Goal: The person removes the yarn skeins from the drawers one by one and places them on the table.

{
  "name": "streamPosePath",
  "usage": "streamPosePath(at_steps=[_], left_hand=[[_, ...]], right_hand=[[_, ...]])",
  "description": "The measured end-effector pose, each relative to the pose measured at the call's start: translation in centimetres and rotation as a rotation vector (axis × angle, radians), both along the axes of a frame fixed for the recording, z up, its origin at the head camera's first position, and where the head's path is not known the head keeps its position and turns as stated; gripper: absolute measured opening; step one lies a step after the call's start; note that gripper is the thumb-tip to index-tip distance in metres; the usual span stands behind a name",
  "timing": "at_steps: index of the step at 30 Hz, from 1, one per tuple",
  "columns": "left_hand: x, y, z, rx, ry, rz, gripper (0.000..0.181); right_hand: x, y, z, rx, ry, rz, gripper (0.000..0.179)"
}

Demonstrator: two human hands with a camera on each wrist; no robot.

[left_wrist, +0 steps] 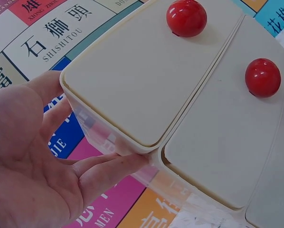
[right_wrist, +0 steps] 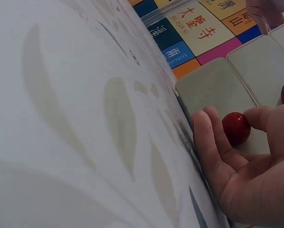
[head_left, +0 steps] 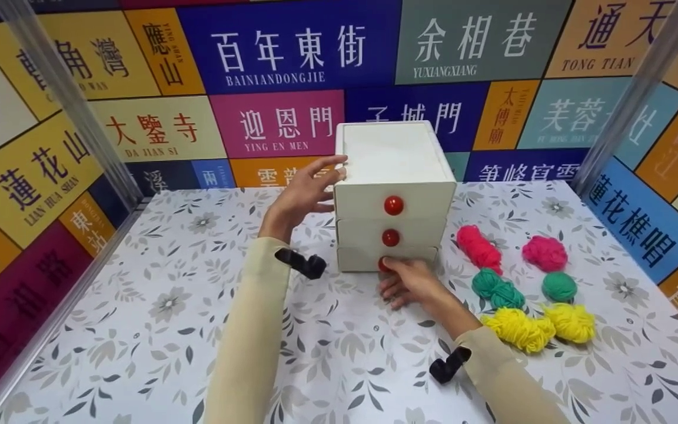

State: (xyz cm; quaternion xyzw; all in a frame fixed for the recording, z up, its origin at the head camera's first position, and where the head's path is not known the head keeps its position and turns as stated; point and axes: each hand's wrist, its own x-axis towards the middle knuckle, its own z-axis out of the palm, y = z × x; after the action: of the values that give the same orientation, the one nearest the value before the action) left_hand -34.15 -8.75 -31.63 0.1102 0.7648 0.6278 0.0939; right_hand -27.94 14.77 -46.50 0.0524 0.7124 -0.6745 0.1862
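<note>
A white three-drawer box point(head_left: 395, 153) with round red knobs stands on the table; the top knob point(head_left: 394, 205) and middle knob point(head_left: 391, 237) show fully. My left hand point(head_left: 306, 191) rests against the box's upper left side, fingers spread along its edge. In the left wrist view, those fingers point(left_wrist: 111, 173) touch the side near the top drawer front point(left_wrist: 132, 76). Low at the front, my right hand point(head_left: 415, 284) pinches the bottom knob point(right_wrist: 236, 128) between thumb and fingers. The bottom drawer front point(right_wrist: 213, 88) is partly covered by that hand.
Right of the box lie a red yarn bundle point(head_left: 479, 247), a pink one point(head_left: 545, 253), green yarn balls point(head_left: 559, 287) and yellow yarn bundles point(head_left: 518, 330). A floral cloth point(head_left: 156, 330) covers the table. Behind stands a wall of colored sign panels point(head_left: 280, 47), with clear posts point(head_left: 627, 94) at the corners.
</note>
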Motion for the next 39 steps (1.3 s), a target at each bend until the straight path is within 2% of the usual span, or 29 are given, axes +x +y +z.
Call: streamPosePath(at_steps=[7,18,26,32,35,39], left_hand=[[0.02,0.10,-0.07,0.007,0.000,0.007,0.042],[-0.10,0.17,-0.28,0.011,-0.002,0.001,0.043],[0.09,-0.06,0.00,0.010,0.006,-0.001,0.043],[0.23,-0.17,-0.23,0.012,0.007,-0.001,0.044],[0.27,-0.04,-0.21,0.009,0.000,0.020,0.044],[0.26,0.34,0.07,-0.007,-0.008,0.079,0.043]], right_hand=[[0.05,-0.06,-0.31,0.006,0.035,-0.004,0.050],[0.06,0.43,-0.32,-0.016,0.013,0.056,0.052],[-0.06,0.30,0.04,-0.024,0.002,0.045,0.046],[0.02,0.30,0.15,-0.025,-0.005,0.059,0.048],[0.00,0.41,0.20,-0.020,-0.015,0.071,0.049],[-0.07,0.43,0.56,-0.011,-0.057,0.062,0.048]])
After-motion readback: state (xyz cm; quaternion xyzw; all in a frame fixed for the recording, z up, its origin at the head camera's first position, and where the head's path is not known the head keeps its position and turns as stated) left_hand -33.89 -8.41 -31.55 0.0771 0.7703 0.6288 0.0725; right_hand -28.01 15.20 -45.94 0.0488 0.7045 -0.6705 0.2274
